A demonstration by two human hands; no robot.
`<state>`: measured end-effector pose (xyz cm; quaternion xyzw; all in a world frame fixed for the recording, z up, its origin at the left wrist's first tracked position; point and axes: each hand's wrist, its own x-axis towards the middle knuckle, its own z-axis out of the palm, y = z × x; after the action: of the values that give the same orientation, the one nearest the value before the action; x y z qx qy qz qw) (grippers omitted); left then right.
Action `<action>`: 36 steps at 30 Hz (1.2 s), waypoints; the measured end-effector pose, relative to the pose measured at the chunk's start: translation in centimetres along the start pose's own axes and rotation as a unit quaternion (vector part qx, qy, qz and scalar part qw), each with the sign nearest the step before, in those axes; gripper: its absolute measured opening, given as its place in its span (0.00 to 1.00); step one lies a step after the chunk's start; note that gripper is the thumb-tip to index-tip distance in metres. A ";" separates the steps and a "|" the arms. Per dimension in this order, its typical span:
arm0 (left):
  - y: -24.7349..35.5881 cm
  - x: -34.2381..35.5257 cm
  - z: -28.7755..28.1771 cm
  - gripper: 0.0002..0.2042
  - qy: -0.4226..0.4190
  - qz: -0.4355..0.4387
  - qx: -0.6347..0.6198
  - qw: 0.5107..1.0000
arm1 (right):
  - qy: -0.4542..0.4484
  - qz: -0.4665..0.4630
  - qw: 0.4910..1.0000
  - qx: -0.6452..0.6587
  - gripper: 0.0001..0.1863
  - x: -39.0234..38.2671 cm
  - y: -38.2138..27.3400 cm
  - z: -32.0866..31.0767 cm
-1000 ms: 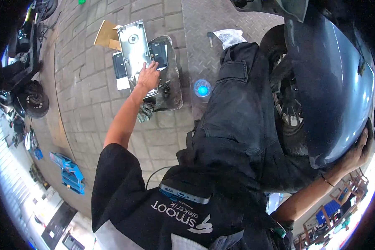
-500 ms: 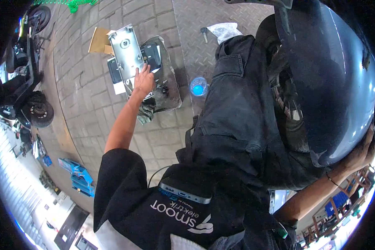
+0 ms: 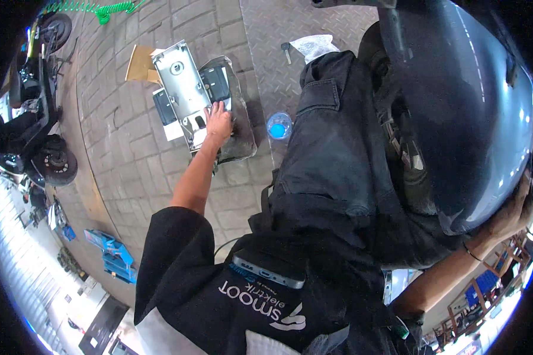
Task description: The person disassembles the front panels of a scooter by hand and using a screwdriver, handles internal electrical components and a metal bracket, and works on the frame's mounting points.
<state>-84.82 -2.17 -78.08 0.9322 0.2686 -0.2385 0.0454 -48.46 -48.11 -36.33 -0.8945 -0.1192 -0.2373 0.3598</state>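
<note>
My left hand (image 3: 220, 124) reaches down to the right edge of a silver metal tray (image 3: 180, 77). Its fingers are spread a little, touching the tray's edge; I cannot make out anything in them. Under and beside the tray lie a black box-like part (image 3: 216, 81), a second black part (image 3: 164, 105) and a crumpled clear plastic sheet (image 3: 246, 127). My right hand (image 3: 518, 207) grips the lower outer edge of a large, glossy dark blue-grey curved vehicle panel (image 3: 468, 118); some of its fingers are hidden behind the panel.
Right of the tray stand a clear plastic container with a blue spot (image 3: 279, 126), a key (image 3: 286, 52) and a white plastic bag (image 3: 314, 46). An open cardboard flap (image 3: 141, 64) lies at the tray's far left. A motorcycle (image 3: 32, 106) and a blue stand (image 3: 111, 254) are farther left.
My left hand has shifted right and slightly nearer, off the tray's middle to its right edge. The right hand still holds the panel.
</note>
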 end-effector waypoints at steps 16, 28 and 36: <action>4.4 -0.5 -6.0 0.16 0.218 -0.176 -0.465 0.840 | -0.011 -0.022 0.996 0.083 0.13 -0.2 -0.6 0.1; 20.7 -12.7 -37.9 0.14 -0.127 0.183 -0.958 0.182 | -0.109 -0.286 0.914 0.267 0.17 -5.8 -17.3 4.3; 25.9 -13.6 -41.9 0.21 -0.250 0.224 -0.910 0.245 | -0.075 -0.292 0.923 0.239 0.16 -2.6 -15.7 3.2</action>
<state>-63.76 -21.84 -35.91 0.1875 0.0622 -0.0364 0.9796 -55.67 -34.74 -30.48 -0.7225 -0.4550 -0.2287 0.4675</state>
